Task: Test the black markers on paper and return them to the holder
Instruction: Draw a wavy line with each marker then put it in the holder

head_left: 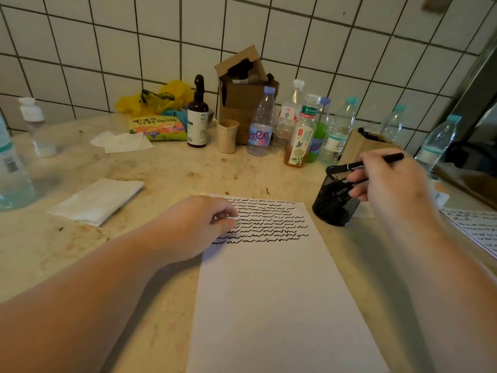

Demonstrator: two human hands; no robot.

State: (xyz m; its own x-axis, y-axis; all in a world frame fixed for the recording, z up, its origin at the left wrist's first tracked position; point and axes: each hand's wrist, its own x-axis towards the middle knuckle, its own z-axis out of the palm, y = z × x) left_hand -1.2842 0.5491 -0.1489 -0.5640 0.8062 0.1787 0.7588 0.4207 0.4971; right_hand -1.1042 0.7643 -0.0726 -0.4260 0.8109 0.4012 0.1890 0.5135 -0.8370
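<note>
A white sheet of paper (271, 292) lies on the counter in front of me, its top part covered with rows of black squiggles. My left hand (199, 227) rests on the paper's upper left corner with fingers loosely curled, holding nothing. A black mesh holder (334, 200) stands just right of the paper's top edge, with dark markers inside. My right hand (390, 181) is over the holder's right side and grips a black marker (391, 158), held nearly level with one end pointing right.
Several plastic bottles (262, 125) stand along the tiled back wall, with a brown spray bottle (197, 117), a beige cup (227, 135) and a cardboard box (242, 84). Folded tissues (99, 200) lie at left. Another scribbled sheet (476, 230) sits at far right.
</note>
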